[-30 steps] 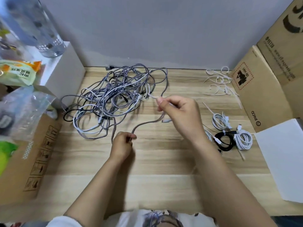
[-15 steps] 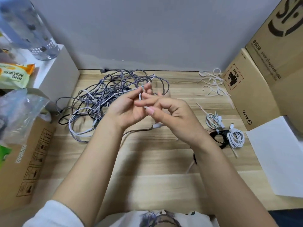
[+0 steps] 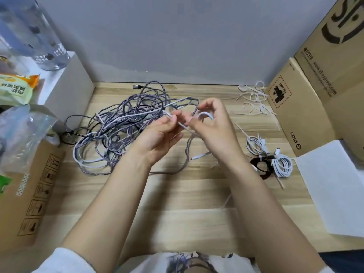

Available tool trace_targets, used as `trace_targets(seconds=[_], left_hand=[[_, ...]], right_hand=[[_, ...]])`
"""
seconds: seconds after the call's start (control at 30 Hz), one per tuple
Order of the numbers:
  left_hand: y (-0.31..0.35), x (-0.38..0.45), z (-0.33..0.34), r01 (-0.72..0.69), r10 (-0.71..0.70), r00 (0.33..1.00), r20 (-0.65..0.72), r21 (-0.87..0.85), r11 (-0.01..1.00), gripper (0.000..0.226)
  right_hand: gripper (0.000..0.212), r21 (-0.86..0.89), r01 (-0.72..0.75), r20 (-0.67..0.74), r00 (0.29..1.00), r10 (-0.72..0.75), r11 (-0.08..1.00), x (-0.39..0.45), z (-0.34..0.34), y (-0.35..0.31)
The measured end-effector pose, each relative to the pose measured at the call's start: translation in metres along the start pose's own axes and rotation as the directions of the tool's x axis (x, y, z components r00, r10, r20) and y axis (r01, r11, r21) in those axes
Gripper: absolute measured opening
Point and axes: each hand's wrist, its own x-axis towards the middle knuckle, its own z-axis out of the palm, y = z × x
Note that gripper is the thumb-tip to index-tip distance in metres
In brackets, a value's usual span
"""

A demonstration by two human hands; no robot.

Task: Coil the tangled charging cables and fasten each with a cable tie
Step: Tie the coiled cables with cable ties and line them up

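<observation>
While a loose heap of braided grey cables (image 3: 126,127) sprawls on the wooden table (image 3: 177,203), a smooth white cable (image 3: 183,126) is pinched by the left hand (image 3: 159,136). Its small round loop is gripped by the right hand (image 3: 212,123).

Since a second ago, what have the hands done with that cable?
The left hand rose off the table to meet the right hand; both now pinch the white cable, looped at the right fingers. The tangled pile and coiled cables stayed put.
</observation>
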Motion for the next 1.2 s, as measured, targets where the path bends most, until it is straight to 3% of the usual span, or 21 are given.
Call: trace_targets(seconds=[0.13,0.23,0.4,0.5,0.6,0.67,0.7,0.77,0.87,0.97,1.1,1.2], left_hand=[[-0.002,-0.002,0.004,-0.033,0.032,0.999,0.025,0.017,0.999,0.021],[-0.004,-0.001,0.0,0.007,-0.007,1.0,0.005,-0.059,0.998,0.019],[-0.009,0.007,-0.009,0.148,-0.147,0.989,0.024,-0.209,0.967,0.016],[-0.008,0.019,-0.018,0.202,-0.219,0.975,-0.024,-0.306,0.93,0.019],[-0.004,0.033,-0.037,0.156,-0.24,0.96,-0.145,-0.438,0.886,0.017],[-0.001,0.041,-0.051,0.114,-0.241,0.943,-0.228,-0.461,0.88,0.015],[-0.001,0.042,-0.056,0.12,-0.246,0.94,-0.238,-0.446,0.887,0.02],[-0.001,0.044,-0.06,0.123,-0.25,0.939,-0.238,-0.447,0.886,0.021],[-0.004,0.032,-0.048,0.099,-0.189,0.96,-0.204,-0.382,0.919,0.036],[-0.007,0.02,-0.036,0.085,-0.114,0.989,-0.089,-0.285,0.955,0.055],[-0.013,0.012,-0.027,0.063,-0.061,0.998,0.026,-0.117,0.991,0.039],[-0.014,0.007,-0.021,0.08,-0.068,0.994,0.086,-0.141,0.987,0.041]], right_hand=[[0.02,-0.241,-0.042,0.115,0.991,0.071,0.97,0.003,0.014,0.02],[0.01,-0.42,-0.017,0.098,0.993,0.065,0.907,0.002,0.016,0.02],[0.023,-0.658,0.026,0.065,0.998,0.023,0.753,0.002,0.014,0.006],[0.027,-0.571,0.066,0.031,0.998,-0.058,0.818,-0.001,0.01,-0.004],[0.042,-0.111,0.165,0.045,0.986,-0.161,0.98,-0.017,0.003,-0.032],[0.051,0.138,0.256,0.09,0.959,-0.27,0.957,-0.027,-0.006,-0.052],[0.054,0.16,0.3,0.114,0.941,-0.32,0.94,-0.03,-0.008,-0.056],[0.055,0.056,0.318,0.147,0.935,-0.323,0.946,-0.025,-0.005,-0.053],[0.046,-0.195,0.174,0.107,0.982,-0.155,0.965,-0.008,0.006,-0.021],[0.029,-0.333,0.007,0.151,0.987,0.046,0.943,0.002,0.017,0.006],[0.038,-0.358,-0.133,0.267,0.934,0.238,0.924,0.014,0.036,0.031],[0.033,-0.291,-0.09,0.361,0.912,0.196,0.953,0.018,0.042,0.041]])
